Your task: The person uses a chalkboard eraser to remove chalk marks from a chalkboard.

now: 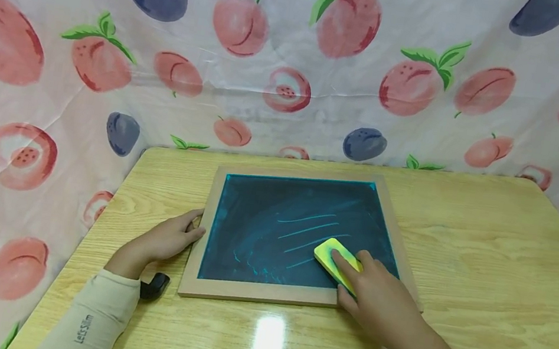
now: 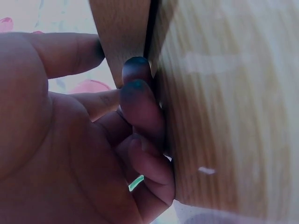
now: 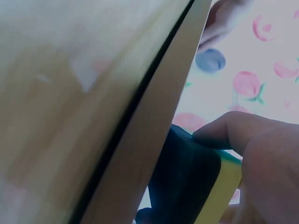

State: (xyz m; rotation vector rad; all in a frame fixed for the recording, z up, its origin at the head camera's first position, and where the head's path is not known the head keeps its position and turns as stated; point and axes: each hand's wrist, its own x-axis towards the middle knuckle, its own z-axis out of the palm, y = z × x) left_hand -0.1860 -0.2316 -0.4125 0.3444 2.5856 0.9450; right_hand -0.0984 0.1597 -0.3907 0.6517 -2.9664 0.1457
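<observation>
A small chalkboard (image 1: 258, 213) in a light wooden frame lies on the table, with several pale blue chalk strokes and smudges on its dark surface. My left hand (image 1: 169, 236) holds the frame's left side. In the left wrist view the thumb (image 2: 79, 56) touches the frame (image 2: 126, 32), the other fingers curl at its edge, and the fingertips are stained bluish. Near the board's lower right, my right hand (image 1: 385, 302) grips a yellow-green chalkboard eraser (image 1: 328, 250), which lies over the ends of the strokes. The right wrist view shows the eraser's dark side (image 3: 184, 172) beside the frame.
The light wood-grain table (image 1: 493, 258) extends to the right of the board and in front of it. A fruit-patterned cloth (image 1: 288, 33) hangs behind and along the left. Black straps (image 1: 154, 287) with mounts are on both wrists.
</observation>
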